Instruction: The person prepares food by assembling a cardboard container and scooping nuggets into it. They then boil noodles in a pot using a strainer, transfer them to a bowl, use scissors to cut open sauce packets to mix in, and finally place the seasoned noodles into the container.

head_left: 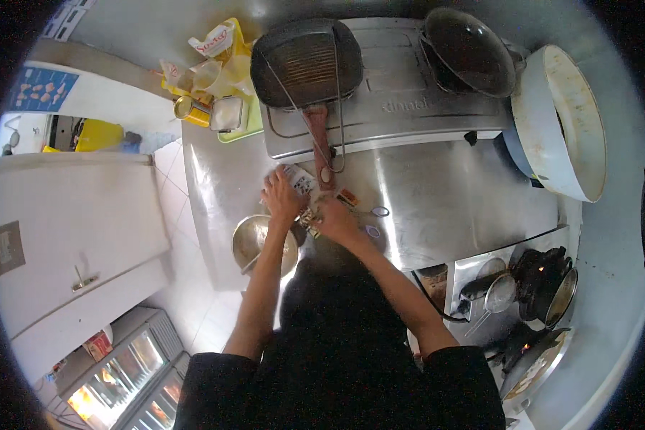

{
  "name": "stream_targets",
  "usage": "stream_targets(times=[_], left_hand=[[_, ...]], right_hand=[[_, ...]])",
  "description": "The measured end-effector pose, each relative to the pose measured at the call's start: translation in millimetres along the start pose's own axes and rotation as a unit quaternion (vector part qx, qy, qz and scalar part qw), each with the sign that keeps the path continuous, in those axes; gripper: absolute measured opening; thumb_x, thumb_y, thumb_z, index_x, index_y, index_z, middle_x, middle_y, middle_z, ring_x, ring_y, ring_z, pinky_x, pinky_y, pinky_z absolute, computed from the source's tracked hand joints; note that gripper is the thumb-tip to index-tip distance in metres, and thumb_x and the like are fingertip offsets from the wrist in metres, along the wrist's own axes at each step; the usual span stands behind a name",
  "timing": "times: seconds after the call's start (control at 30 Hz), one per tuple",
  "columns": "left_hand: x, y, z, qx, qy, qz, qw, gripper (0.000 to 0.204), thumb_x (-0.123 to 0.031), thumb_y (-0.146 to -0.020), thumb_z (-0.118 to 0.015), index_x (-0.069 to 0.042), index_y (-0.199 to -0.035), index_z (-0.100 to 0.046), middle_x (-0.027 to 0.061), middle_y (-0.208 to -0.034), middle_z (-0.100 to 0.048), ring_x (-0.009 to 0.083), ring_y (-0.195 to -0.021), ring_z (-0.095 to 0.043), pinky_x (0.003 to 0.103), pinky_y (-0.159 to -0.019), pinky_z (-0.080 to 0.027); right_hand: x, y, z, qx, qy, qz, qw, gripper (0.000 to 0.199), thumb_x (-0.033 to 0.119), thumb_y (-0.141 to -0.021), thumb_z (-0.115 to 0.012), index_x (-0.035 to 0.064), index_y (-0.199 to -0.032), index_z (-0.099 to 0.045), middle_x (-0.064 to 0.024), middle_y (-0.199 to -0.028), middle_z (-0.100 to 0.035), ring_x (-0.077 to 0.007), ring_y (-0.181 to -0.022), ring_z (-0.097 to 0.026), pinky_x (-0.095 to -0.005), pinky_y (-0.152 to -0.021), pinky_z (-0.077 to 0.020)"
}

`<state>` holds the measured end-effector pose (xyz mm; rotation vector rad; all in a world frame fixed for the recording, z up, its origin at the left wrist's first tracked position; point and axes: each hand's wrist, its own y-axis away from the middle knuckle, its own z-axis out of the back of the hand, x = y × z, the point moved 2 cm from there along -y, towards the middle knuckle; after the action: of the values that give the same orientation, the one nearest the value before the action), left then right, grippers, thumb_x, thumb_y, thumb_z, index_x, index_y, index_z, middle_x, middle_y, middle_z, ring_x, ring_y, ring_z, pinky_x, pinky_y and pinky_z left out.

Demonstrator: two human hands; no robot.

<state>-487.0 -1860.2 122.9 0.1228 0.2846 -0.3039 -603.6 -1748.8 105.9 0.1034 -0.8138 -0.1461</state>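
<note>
Both hands meet over a steel counter, just in front of my body. My left hand has its fingers bent over a white printed packet. My right hand is closed beside it, fingers curled at the packet's near side; exactly what they pinch is hidden. Scissors with purple-rimmed handles lie to the right of my right hand, partly covered by it. Below my left hand stands a round metal bowl, with a pale coating inside and a utensil handle across its rim.
A square grill pan with a brown handle sits on the steel stove, tongs lying across it. Dark pan and big white pot stand right. Burners at lower right show flames beside pans. Yellow tray holds containers.
</note>
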Motion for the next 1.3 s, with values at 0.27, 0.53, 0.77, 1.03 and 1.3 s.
stream_targets(times=[0.27,0.53,0.77,1.03,1.3], left_hand=[[7,20,42,-0.059,0.309,-0.040,0.948,0.079,-0.005,-0.065,-0.076,0.001,-0.135,-0.041,0.0230,-0.125,-0.055,0.0392,-0.112,-0.056,0.044,-0.095,-0.047],[24,70,80,-0.114,0.327,-0.087,0.934,0.089,-0.004,-0.064,-0.080,-0.002,-0.141,-0.037,0.0236,-0.131,-0.049,0.0402,-0.120,-0.051,0.044,-0.101,-0.043],[11,97,104,-0.091,0.229,-0.164,0.955,0.089,-0.001,-0.062,-0.079,-0.015,-0.141,-0.041,0.0230,-0.135,-0.044,0.0441,-0.123,-0.047,0.047,-0.101,-0.044],[11,112,119,-0.086,0.256,-0.186,0.945,0.081,-0.001,-0.061,-0.079,-0.014,-0.134,-0.044,0.0204,-0.133,-0.046,0.0429,-0.121,-0.049,0.048,-0.098,-0.045],[15,128,131,-0.133,0.281,-0.182,0.933,0.083,-0.002,-0.063,-0.080,-0.007,-0.135,-0.039,0.0207,-0.127,-0.052,0.0416,-0.117,-0.052,0.047,-0.097,-0.045]], right_hand=[[-2,15,-51,-0.077,0.173,0.063,0.980,0.037,0.024,-0.076,-0.075,-0.0032,-0.100,-0.066,-0.0173,-0.102,-0.064,-0.0329,-0.099,-0.061,-0.0423,-0.088,-0.0489],[12,35,20,-0.134,-0.212,-0.106,0.962,0.015,0.011,-0.078,-0.074,0.0015,-0.089,-0.070,-0.0113,-0.086,-0.070,-0.0242,-0.079,-0.069,-0.0344,-0.073,-0.0528],[137,65,118,-0.253,-0.147,0.071,0.954,0.011,-0.001,-0.075,-0.073,-0.0019,-0.084,-0.066,-0.0127,-0.080,-0.067,-0.0226,-0.071,-0.068,-0.0310,-0.064,-0.0530],[178,45,104,-0.106,0.060,0.146,0.982,0.009,0.003,-0.078,-0.063,-0.0001,-0.086,-0.067,-0.0188,-0.083,-0.066,-0.0370,-0.081,-0.064,-0.0455,-0.073,-0.0520],[176,24,70,-0.011,0.166,0.138,0.976,0.014,0.009,-0.083,-0.059,-0.0015,-0.087,-0.068,-0.0228,-0.093,-0.066,-0.0397,-0.092,-0.063,-0.0477,-0.081,-0.0518]])
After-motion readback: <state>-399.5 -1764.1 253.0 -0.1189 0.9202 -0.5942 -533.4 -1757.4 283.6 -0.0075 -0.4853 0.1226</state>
